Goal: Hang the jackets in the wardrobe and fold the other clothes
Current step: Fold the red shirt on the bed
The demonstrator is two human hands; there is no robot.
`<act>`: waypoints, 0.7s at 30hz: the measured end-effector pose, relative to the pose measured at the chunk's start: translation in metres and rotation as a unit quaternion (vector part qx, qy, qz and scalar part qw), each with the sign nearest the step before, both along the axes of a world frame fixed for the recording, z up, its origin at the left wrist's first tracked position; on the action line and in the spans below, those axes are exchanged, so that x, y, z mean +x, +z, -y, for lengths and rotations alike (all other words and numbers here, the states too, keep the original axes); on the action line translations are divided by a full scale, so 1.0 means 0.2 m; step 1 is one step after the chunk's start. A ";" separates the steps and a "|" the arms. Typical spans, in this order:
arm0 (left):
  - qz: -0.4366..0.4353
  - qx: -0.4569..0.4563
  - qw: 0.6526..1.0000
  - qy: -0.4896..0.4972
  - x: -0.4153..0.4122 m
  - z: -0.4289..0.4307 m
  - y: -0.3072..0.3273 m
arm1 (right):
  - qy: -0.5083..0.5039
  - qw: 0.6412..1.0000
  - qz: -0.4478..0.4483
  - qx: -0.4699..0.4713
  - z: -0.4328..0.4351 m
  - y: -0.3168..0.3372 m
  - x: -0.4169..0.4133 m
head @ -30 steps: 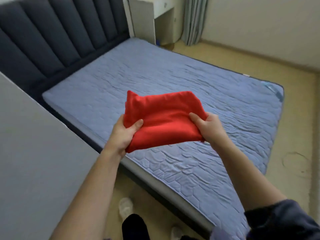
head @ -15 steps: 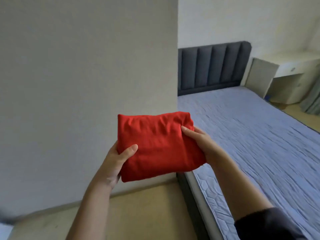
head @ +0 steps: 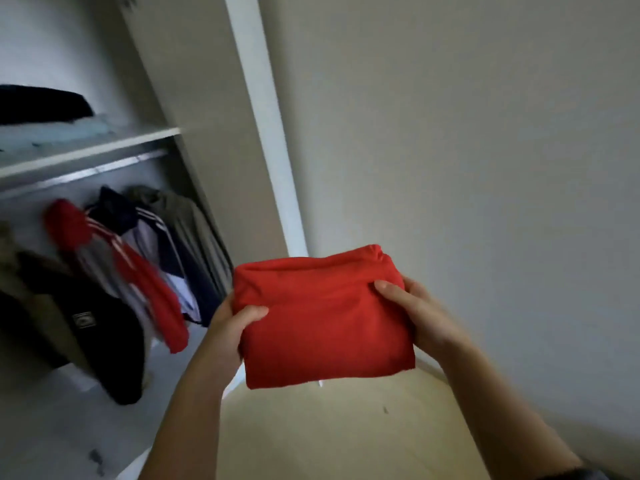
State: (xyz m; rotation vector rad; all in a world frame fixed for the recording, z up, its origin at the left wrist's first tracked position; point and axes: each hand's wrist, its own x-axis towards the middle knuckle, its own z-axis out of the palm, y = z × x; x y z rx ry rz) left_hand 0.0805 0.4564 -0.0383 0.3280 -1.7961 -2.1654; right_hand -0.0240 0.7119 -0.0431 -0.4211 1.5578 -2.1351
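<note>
I see my left hand and right hand clasping a folded red garment by its 2 side edges, thumbs on top, beside the open wardrobe, jackets hanging under its shelf

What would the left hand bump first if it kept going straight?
Probably the wardrobe's white side panel, beyond the left hand and the folded red garment it grips, though depth is unclear.

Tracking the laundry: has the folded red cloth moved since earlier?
Yes. The red cloth went from over the bed to beside the wardrobe, right of the jackets, left hand and right hand gripping it.
</note>
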 end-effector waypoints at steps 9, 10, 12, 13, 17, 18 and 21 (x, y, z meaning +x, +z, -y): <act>-0.001 0.036 0.964 0.264 0.32 0.69 -0.01 | 0.094 0.994 0.035 -0.043 1.10 0.03 -0.01; -0.002 0.043 0.953 0.300 0.32 0.75 -0.01 | 0.098 0.994 0.021 -0.051 1.22 0.03 -0.02; -0.007 0.042 0.932 0.361 0.30 0.89 0.00 | 0.111 0.992 -0.005 -0.064 1.45 0.05 -0.08; -0.012 0.036 0.923 0.384 0.29 0.97 0.01 | 0.121 0.990 -0.017 -0.066 1.57 0.06 -0.11; -0.020 -0.024 0.894 0.446 0.18 1.27 0.09 | 0.163 0.982 -0.080 -0.050 2.03 0.09 -0.30; -0.022 -0.036 0.886 0.462 0.14 1.35 0.12 | 0.168 0.980 -0.102 -0.044 2.14 0.12 -0.36; -0.021 -0.077 0.858 0.507 0.02 1.62 0.25 | 0.186 0.961 -0.199 -0.039 2.47 0.26 -0.51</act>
